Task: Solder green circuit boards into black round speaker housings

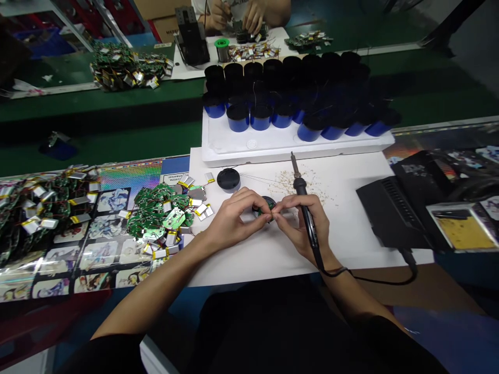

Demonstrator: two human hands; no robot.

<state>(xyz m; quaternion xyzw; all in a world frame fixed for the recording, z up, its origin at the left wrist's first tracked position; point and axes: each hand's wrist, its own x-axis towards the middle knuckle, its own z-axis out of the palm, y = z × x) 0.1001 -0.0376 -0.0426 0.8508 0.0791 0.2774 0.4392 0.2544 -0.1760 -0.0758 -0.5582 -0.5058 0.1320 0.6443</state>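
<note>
My left hand (236, 218) has its thumb and index finger pinched together over a small round black part with a green board (268, 203). What the pinch holds is too small to make out. My right hand (298, 236) carries a soldering iron (309, 224), its tip pointing up and away from me. The right thumb and index fingertips also meet at the round part, close against the left fingertips. Behind my left hand sits a black round cup-like piece (228, 179). A pile of green circuit boards (158, 208) with small silver battery cells lies left of that hand.
A white foam tray (253, 145) with rows of blue-black cups (260, 117) stands behind. At right are a black soldering station (393, 213) and a yellow sponge (468, 232). Another person's hands (253, 15) work across the bench, near a solder spool (222, 50).
</note>
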